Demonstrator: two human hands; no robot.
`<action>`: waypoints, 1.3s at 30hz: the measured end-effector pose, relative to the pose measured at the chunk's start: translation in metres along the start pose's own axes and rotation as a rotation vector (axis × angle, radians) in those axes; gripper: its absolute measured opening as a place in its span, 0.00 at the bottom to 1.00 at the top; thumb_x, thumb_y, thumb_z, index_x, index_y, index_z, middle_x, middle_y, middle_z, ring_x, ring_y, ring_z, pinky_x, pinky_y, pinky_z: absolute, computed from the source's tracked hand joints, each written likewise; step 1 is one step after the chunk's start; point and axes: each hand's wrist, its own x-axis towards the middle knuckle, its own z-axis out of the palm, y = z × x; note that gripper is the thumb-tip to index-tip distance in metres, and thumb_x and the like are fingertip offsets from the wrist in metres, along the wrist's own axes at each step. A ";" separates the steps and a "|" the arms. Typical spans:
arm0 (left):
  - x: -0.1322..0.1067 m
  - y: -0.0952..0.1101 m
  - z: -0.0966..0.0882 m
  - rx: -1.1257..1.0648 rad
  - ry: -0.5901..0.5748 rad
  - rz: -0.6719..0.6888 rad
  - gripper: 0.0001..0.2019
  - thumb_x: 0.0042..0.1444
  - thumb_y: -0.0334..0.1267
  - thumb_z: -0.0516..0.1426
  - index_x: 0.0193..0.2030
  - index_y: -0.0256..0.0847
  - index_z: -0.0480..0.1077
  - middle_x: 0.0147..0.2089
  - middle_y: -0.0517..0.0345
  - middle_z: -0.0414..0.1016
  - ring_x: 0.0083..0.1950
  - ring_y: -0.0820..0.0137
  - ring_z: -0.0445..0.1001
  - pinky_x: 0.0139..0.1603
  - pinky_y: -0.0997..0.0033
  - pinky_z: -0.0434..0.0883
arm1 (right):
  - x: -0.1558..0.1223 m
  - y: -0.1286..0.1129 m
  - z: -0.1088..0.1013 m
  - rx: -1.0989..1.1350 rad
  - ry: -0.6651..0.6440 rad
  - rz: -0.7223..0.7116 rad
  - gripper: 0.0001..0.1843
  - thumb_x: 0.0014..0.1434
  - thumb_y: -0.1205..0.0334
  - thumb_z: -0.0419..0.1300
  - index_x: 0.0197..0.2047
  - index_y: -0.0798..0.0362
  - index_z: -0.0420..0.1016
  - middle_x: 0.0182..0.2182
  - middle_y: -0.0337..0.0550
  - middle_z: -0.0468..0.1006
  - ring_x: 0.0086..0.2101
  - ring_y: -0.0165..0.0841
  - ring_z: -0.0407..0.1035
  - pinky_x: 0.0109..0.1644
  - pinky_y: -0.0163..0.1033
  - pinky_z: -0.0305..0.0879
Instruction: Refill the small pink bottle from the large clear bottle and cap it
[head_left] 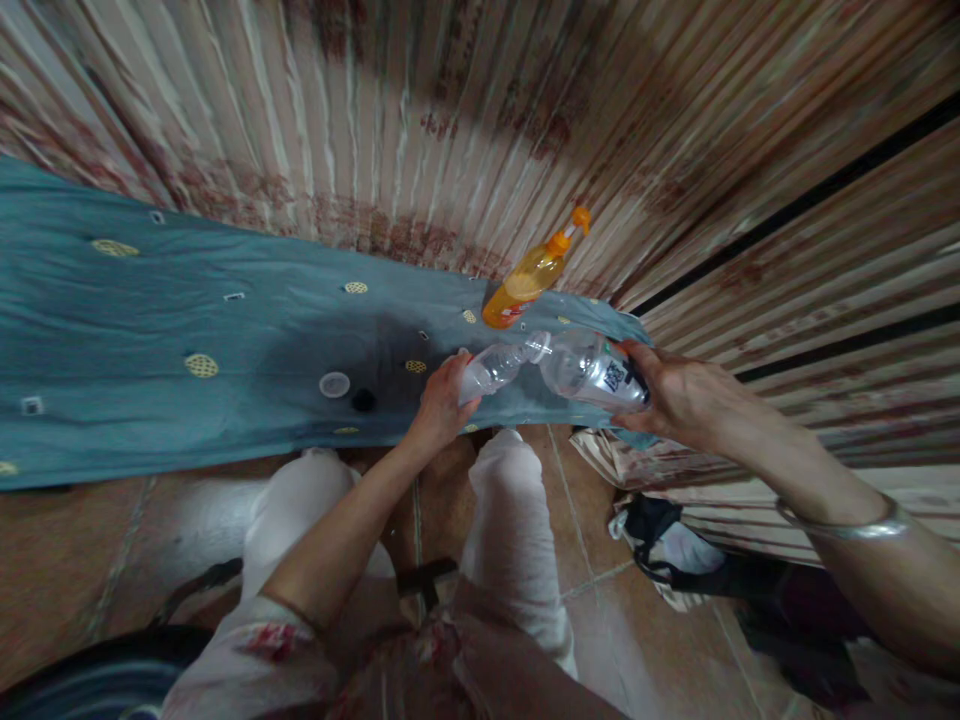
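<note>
Head view: standing here, I see the left hand (444,398) curled round the base end of a small bottle (495,368), clear and tilted, its neck pointing toward the person's right. The right hand (671,395) is partly closed round the base of a big bottle (589,368), also clear, with dark lettering on its side and its neck turned toward the first. The two necks come together above the cloth (150,330), mouth to mouth; whether they actually touch, I can't tell. Just behind them stands the pump bottle (525,283), orange, with yellow-orange liquid inside. Off to the left lie a white disc (334,385) and, close beside it, a black disc (364,400). The cloth is blue-green with yellow pineapple-like prints, and a pleated curtain (420,150) hangs along its far side. A silvery bangle (847,525) circles the right wrist. Pale trousers (517,510) show below, over brown tiles (75,560).
</note>
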 end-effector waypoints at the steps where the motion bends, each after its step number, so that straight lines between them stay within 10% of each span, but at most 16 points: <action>1: 0.000 0.000 0.000 0.001 0.001 0.004 0.37 0.60 0.32 0.69 0.75 0.45 0.65 0.72 0.42 0.80 0.73 0.50 0.82 0.74 0.44 0.80 | 0.000 0.000 0.000 -0.003 0.002 0.005 0.39 0.70 0.51 0.71 0.74 0.63 0.66 0.42 0.59 0.90 0.43 0.56 0.87 0.35 0.42 0.59; 39: 0.001 0.003 -0.004 0.003 -0.024 0.013 0.36 0.63 0.33 0.69 0.76 0.45 0.63 0.74 0.40 0.79 0.74 0.50 0.81 0.75 0.45 0.79 | 0.000 -0.001 0.001 -0.010 0.015 0.005 0.40 0.71 0.50 0.67 0.76 0.64 0.64 0.43 0.61 0.89 0.44 0.56 0.86 0.36 0.42 0.60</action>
